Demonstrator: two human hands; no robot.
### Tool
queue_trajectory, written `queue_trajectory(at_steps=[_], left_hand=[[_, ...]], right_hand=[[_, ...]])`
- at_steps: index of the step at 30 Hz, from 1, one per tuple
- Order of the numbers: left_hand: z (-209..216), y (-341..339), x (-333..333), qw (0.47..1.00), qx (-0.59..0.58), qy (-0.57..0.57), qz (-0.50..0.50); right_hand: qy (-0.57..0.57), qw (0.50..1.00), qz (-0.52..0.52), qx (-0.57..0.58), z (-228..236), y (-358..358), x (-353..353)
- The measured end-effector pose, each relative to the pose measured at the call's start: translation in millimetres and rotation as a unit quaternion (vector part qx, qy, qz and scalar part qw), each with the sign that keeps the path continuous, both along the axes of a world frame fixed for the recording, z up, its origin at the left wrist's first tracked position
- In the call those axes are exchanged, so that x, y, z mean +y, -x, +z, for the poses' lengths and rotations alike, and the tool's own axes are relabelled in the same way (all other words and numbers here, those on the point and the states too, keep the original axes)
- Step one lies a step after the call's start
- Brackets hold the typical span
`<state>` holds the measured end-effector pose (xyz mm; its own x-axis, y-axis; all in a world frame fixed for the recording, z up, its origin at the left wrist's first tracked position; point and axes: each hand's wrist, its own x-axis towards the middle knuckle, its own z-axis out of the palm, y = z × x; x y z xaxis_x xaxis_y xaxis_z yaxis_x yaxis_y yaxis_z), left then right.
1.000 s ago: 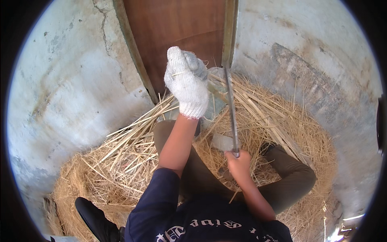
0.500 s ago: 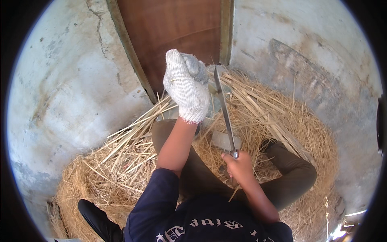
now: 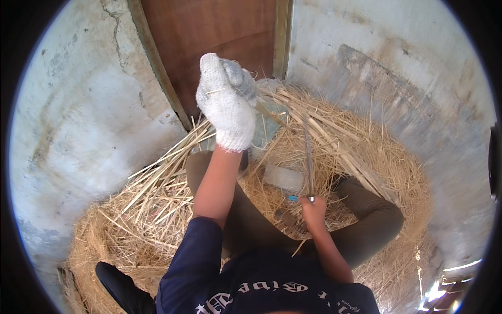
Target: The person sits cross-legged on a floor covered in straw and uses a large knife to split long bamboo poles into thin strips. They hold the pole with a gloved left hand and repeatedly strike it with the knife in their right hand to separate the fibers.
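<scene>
My left hand (image 3: 225, 97), in a white knitted glove, is raised in front of the door with its fingers closed. From the glove's right side a pale bamboo strip (image 3: 274, 117) sticks out, sloping down to the right; the rest of it is hidden in the fist. Lower and to the right, my bare right hand (image 3: 314, 213) is wrapped round the handle of a long knife (image 3: 309, 157). Its narrow blade points away from me and looks slightly blurred, apart from the strip. A bit of blue shows at the handle.
A pale rectangular block (image 3: 283, 178) lies between my bent legs. Fine shavings (image 3: 366, 125) and split strips (image 3: 151, 193) cover the floor all round. Beyond stand a brown door (image 3: 209, 31) and, close on either side, worn plaster walls (image 3: 94, 104).
The knife has swung to the right, away from my left hand, and its handle has turned so that blue shows. My left hand keeps its grip; the whole view has shifted slightly.
</scene>
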<state>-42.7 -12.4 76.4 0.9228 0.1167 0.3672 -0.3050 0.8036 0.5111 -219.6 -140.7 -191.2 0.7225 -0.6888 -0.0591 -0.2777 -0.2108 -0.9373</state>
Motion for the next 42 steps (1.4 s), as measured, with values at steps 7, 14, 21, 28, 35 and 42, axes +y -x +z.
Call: queue_trajectory(at_steps=[7,14,21,28,35,42], left_hand=[[-5,-10,2,0.995,-0.09,-0.029,-0.02],[-13,6,-18,0.996,-0.085,0.033,-0.012],[-13,-1,-6,0.994,-0.103,0.007,-0.04],[-25,-12,-10,0.995,-0.089,0.039,-0.01],[-13,-8,-8,0.991,-0.134,-0.019,-0.002],[-16,-13,-14,0.979,-0.18,0.072,-0.064]], right_hand=[[-0.231,0.904,-0.017,-0.36,97,7,2],[-0.093,0.986,0.072,-0.122,-3,-21,35],[-0.077,0.993,0.088,0.023,31,1,20],[-0.697,0.67,0.255,0.01,100,16,-8],[-0.254,0.917,0.084,-0.295,76,-15,24],[-0.144,0.983,0.1,0.051,4,-26,11]])
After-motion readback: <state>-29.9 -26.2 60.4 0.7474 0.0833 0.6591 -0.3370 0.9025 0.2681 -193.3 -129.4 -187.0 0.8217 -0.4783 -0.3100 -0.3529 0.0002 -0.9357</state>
